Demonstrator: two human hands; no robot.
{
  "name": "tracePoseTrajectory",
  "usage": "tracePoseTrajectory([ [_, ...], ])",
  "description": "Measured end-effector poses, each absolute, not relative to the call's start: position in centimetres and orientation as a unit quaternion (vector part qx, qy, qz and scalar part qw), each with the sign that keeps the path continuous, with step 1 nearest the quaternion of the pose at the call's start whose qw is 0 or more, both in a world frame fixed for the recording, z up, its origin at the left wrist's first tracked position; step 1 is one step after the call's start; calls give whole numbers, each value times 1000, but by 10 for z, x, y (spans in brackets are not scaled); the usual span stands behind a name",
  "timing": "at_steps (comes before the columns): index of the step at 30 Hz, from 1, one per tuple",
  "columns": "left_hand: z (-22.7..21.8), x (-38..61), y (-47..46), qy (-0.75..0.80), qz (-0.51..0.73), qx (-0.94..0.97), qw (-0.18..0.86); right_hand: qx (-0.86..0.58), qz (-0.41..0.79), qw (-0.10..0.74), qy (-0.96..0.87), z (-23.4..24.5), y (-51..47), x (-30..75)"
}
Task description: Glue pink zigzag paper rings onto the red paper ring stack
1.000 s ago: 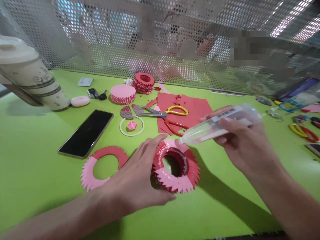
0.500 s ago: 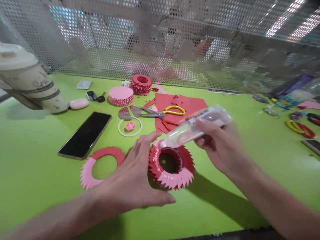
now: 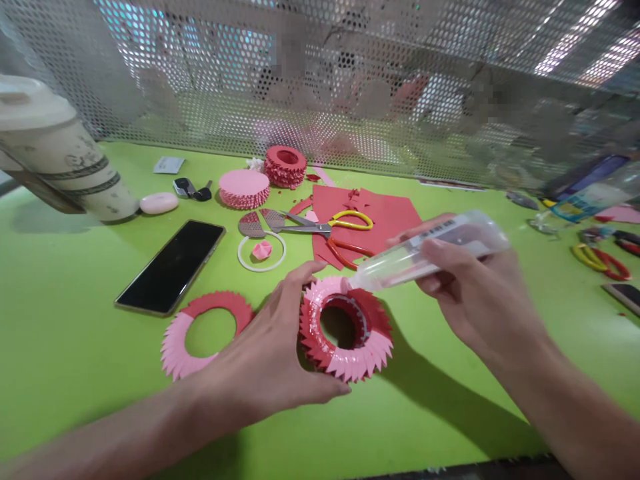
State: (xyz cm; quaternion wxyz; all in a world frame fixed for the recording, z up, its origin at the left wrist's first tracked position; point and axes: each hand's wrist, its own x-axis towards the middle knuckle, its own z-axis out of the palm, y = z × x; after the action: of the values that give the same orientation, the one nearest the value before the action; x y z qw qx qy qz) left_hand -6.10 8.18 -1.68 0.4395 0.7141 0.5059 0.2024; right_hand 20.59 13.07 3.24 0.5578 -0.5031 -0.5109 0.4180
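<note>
My right hand (image 3: 465,287) is closed around a clear glue bottle (image 3: 430,250), tilted with its nozzle down at the upper rim of a stacked paper ring (image 3: 370,357). This ring has a toothed edge in red and pink, and wet, shiny glue coats its left and lower top surface. Curved round the ring's left side, my left hand (image 3: 270,347) holds it between the thumb below and the fingers above. A flat red and pink paper ring (image 3: 175,343) lies left of it, partly covered by my left forearm.
Scissors (image 3: 325,230) with yellow and red handles lie on red paper (image 3: 390,207). Behind stand a pink paper stack (image 3: 244,187) and a red ring stack (image 3: 286,167). A phone (image 3: 173,267), a cup (image 3: 65,153) and keys (image 3: 193,190) are at left. A perforated metal panel (image 3: 300,87) borders the back.
My right hand has moved the glue bottle rightward along the ring's top rim. Glue now shows on more of the pink upper part. My left hand stays at the ring's side.
</note>
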Motion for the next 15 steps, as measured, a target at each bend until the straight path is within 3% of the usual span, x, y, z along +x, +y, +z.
tracePoseTrajectory([
  [5, -10, -67, 88, 468, 198, 739, 443, -480, 401, 618, -476, 38, 128, 206],
  [15, -10, -61, 92, 454, 216, 750, 430, -413, 451, 646, -457, 26, 139, 198],
])
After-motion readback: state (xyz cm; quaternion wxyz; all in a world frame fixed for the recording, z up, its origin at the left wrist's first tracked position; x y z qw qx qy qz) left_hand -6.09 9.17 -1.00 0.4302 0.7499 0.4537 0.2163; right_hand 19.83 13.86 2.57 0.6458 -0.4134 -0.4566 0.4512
